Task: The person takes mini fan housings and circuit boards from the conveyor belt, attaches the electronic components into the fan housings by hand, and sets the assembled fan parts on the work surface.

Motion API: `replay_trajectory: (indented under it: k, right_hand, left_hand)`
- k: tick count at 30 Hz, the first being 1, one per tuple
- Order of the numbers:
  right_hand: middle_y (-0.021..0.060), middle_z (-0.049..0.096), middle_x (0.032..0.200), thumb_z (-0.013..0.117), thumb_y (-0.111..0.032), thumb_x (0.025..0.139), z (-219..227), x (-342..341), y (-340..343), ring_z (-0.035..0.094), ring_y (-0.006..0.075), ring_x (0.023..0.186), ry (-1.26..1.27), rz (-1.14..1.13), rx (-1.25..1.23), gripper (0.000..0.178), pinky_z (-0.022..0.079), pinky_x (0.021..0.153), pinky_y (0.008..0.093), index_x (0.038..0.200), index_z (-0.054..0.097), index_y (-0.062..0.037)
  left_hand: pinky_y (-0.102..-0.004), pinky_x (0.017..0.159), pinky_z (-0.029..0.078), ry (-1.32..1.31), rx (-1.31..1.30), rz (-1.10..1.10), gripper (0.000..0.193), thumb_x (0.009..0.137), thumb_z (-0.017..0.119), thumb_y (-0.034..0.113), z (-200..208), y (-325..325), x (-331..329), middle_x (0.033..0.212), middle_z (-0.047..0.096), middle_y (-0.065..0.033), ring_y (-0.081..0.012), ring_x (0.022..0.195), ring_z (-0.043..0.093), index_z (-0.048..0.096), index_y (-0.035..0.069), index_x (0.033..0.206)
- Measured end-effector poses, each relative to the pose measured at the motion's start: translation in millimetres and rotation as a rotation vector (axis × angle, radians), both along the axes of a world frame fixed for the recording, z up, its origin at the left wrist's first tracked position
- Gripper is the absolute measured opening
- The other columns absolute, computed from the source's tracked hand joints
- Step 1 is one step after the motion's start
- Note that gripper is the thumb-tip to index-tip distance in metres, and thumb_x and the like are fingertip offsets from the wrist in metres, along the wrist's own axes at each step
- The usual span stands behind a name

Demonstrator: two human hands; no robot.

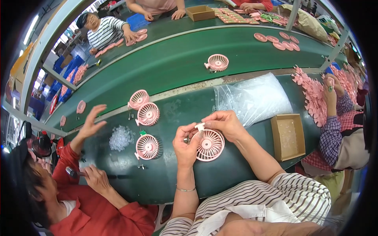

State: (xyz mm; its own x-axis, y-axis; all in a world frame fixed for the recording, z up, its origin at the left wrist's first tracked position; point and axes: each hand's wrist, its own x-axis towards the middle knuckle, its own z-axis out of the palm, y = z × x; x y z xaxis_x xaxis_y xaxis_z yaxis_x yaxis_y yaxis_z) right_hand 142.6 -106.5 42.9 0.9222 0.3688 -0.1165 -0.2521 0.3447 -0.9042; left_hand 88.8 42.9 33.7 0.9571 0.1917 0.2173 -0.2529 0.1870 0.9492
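Observation:
In front of me, my left hand [186, 144] is closed around the side of a round pink fan head [211, 147] with a slatted grille. A small white part [200, 126] sits at the fan head's upper edge, by my left thumb. The fingers of my right hand [225, 125] are bent and pinched at that white part. My palms hide the grip in part. To the left, three similar pink fan heads [147, 147] rest on the dark green table, each with a small metal-looking piece hanging at its edge.
Small clear plastic pieces [121, 138] are heaped on the left. A clear bag [258, 98] and a cardboard box [289, 137] are on the right, near pink parts [311, 96]. Beyond runs a green conveyor belt [173, 51] carrying a fan head [217, 62]. A red-sleeved co-worker [90, 196] holds a tool at left.

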Motion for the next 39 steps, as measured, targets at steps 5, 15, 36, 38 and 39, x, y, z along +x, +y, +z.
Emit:
replay_trajectory:
  k: [5, 15, 36, 38, 39]
  right_hand:
    - [0.0151, 0.065, 0.085, 0.063, 0.003, 0.078, -0.4, -0.9, 4.9, 0.064, 0.0166, 0.074, -0.015, -0.037, -0.064, 0.014, 0.055, 0.067, 0.0256, 0.091, 0.063, 0.0080]
    - [0.0128, 0.066, 0.085, 0.062, 0.000, 0.080, 4.0, -5.3, 5.7, 0.063, 0.0136, 0.076, -0.112, 0.013, -0.087, 0.016, 0.054, 0.068, 0.0233, 0.094, 0.063, 0.0072]
    - [0.0089, 0.063, 0.085, 0.063, 0.004, 0.077, -12.7, 2.5, -1.8, 0.061, 0.0133, 0.077, -0.273, 0.009, -0.202, 0.012, 0.051, 0.069, 0.0228, 0.089, 0.067, 0.0042]
    - [0.0092, 0.063, 0.085, 0.063, 0.004, 0.077, -11.4, 1.3, -1.4, 0.061, 0.0136, 0.077, -0.291, -0.004, -0.220, 0.012, 0.051, 0.069, 0.0230, 0.089, 0.067, 0.0043]
    - [0.0096, 0.064, 0.085, 0.063, 0.004, 0.077, -10.4, 0.7, -1.4, 0.062, 0.0138, 0.076, -0.310, -0.019, -0.238, 0.012, 0.052, 0.069, 0.0232, 0.089, 0.067, 0.0044]
  left_hand:
    - [-0.0224, 0.074, 0.047, 0.008, -0.024, -0.003, 0.025, 0.078, 0.065, -0.002, -4.7, 3.7, 1.7, 0.091, 0.063, -0.0095, -0.0115, 0.082, 0.059, 0.055, -0.004, 0.101]
    - [-0.0234, 0.074, 0.048, 0.046, -0.087, -0.012, 0.025, 0.078, 0.064, -0.003, -5.9, 6.7, -1.8, 0.092, 0.063, -0.0109, -0.0124, 0.084, 0.060, 0.055, -0.004, 0.101]
    - [-0.0235, 0.074, 0.049, 0.159, -0.087, -0.044, 0.026, 0.077, 0.067, 0.000, -5.6, 9.0, -0.1, 0.090, 0.064, -0.0115, -0.0126, 0.083, 0.061, 0.056, -0.004, 0.100]
    - [-0.0241, 0.075, 0.048, 0.169, -0.085, -0.042, 0.025, 0.077, 0.067, -0.001, -5.7, 9.0, -0.6, 0.091, 0.064, -0.0118, -0.0128, 0.084, 0.060, 0.056, -0.004, 0.099]
    - [-0.0240, 0.075, 0.048, 0.160, -0.075, -0.043, 0.025, 0.077, 0.066, -0.001, -5.6, 8.7, -0.6, 0.091, 0.064, -0.0119, -0.0128, 0.084, 0.060, 0.056, -0.004, 0.099]
